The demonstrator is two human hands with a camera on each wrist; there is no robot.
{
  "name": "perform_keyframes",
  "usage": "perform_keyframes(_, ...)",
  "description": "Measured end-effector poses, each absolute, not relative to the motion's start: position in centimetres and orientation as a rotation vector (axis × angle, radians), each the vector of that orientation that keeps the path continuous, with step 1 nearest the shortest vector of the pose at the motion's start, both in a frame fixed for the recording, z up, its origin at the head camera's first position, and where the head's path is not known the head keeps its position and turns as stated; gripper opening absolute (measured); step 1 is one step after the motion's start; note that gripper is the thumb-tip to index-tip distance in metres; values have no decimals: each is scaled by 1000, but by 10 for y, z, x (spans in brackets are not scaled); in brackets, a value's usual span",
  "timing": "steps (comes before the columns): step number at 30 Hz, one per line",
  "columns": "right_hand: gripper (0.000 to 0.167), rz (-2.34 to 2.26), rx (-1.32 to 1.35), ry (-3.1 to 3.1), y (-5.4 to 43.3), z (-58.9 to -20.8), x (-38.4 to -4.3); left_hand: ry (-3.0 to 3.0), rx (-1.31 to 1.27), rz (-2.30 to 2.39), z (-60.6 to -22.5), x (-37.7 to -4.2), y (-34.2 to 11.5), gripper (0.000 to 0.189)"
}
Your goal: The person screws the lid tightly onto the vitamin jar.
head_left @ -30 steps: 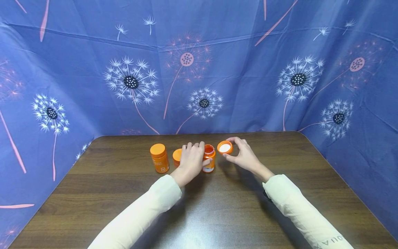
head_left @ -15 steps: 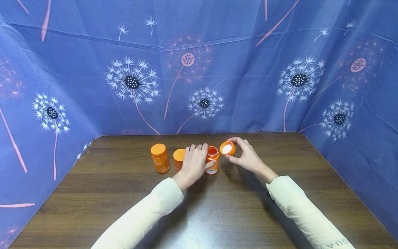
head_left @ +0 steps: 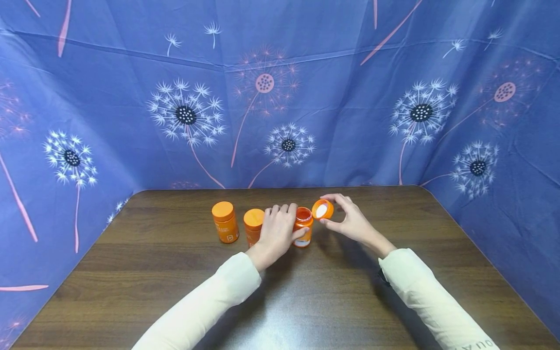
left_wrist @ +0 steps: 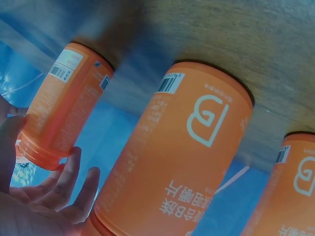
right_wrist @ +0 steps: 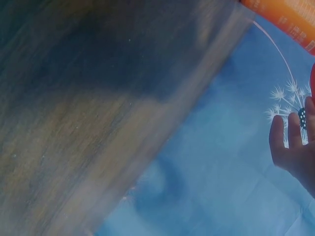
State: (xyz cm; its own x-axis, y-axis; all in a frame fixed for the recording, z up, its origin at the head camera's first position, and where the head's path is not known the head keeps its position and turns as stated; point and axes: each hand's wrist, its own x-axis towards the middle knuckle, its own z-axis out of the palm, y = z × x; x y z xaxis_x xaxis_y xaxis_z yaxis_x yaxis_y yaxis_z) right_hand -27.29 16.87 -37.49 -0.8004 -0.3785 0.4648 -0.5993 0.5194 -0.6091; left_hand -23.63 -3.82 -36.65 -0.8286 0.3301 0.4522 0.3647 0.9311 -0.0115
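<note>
My left hand (head_left: 277,233) grips an uncapped orange bottle (head_left: 303,227) near its neck, thumb on the near side. The bottle stands upright, its mouth showing from above; the left wrist view shows barcode labels on this orange bottle (left_wrist: 64,103). My right hand (head_left: 350,221) pinches an orange screw cap (head_left: 322,209) by its edge, white liner facing left towards the bottle mouth. The cap is tilted and close beside the rim; whether they touch I cannot tell. In the right wrist view, only fingers (right_wrist: 294,130) and part of the orange bottle (right_wrist: 290,22) show.
Two capped orange bottles stand to the left: a nearer one (head_left: 253,226), partly behind my left hand, and another (head_left: 225,223) farther left. All rest on a brown wooden table (head_left: 175,291). A blue dandelion-print cloth (head_left: 341,146) hangs behind the back edge.
My left hand and the uncapped bottle have slid to the right, uncovering more of the middle bottle. My right hand has shifted slightly right, and the cap has tilted further towards the bottle.
</note>
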Motion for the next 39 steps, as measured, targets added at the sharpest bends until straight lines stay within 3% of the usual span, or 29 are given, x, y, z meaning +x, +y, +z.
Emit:
perform_keyframes(21,58,1175,910,-2466,176,-372,-271,-2649,-480,-179,-374,-232,-34,58)
perform_keyframes(32,51,1147,937,-2441,162,-342,-246,-2695,-456,-236,-384,-230,-35,69)
perform_keyframes(39,54,1129,936,-2447,169,-360,-262,-2704,-472,-306,-392,-229,-36,57)
